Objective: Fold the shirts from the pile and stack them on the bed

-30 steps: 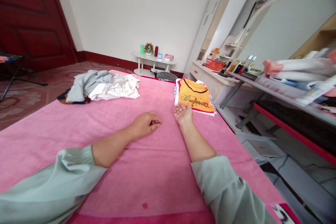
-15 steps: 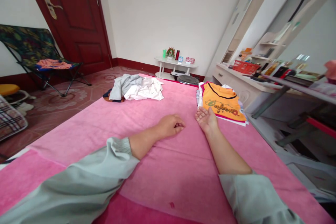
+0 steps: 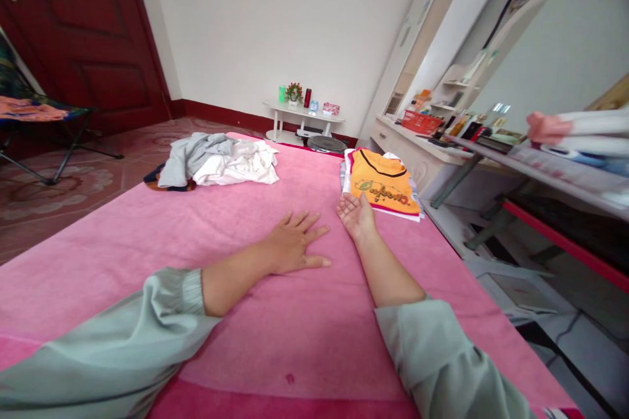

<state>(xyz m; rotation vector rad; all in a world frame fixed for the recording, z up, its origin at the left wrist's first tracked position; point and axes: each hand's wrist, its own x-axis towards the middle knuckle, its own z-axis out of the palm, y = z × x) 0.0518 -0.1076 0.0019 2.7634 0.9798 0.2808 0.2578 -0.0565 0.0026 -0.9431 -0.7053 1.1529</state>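
One white wall [image 3: 275,19] backs the room, over a pink blanket [image 3: 304,321] spread wide, lightly creased; one dark red door [image 3: 78,33] stands at left, one pale dresser [image 3: 403,144] at right, one low white table [image 3: 295,110] beyond. On the blanket lie two lots of clothes: one loose heap [image 3: 221,157] at far left, one folded stack [image 3: 383,183] at far right, orange on top. Two empty hands: the left [image 3: 295,245] palm down, fingers splayed; the right [image 3: 358,216] palm up, fingers loosely spread, by the stack, contact unclear. Five small items top the table, including one green cup [image 3: 282,93].
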